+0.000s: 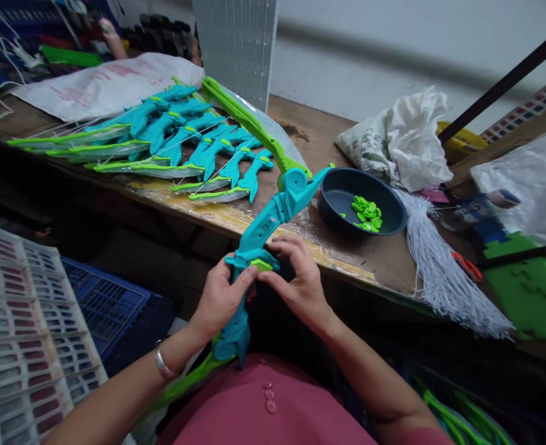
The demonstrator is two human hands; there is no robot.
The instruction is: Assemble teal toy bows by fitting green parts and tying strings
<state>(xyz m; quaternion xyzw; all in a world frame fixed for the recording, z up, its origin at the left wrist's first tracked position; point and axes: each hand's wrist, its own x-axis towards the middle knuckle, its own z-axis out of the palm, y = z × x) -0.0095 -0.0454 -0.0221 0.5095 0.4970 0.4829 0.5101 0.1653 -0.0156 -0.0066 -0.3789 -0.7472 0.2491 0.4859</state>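
While the left hand [219, 296] is gripping the teal toy bow [258, 232] above the counter [347, 253] edge, the right hand [300, 281] fingers are pinching its green clip [261, 264], near the bowl [384, 216].

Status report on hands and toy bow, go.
Left hand grips toy bow. Right hand presses green piece onto it. Bowl beyond, clear.

You see a smooth, glossy plastic toy bow [273, 216] at centre, a worn wooden desk [370, 253], and a matt plastic bowl [337, 198] right of centre.
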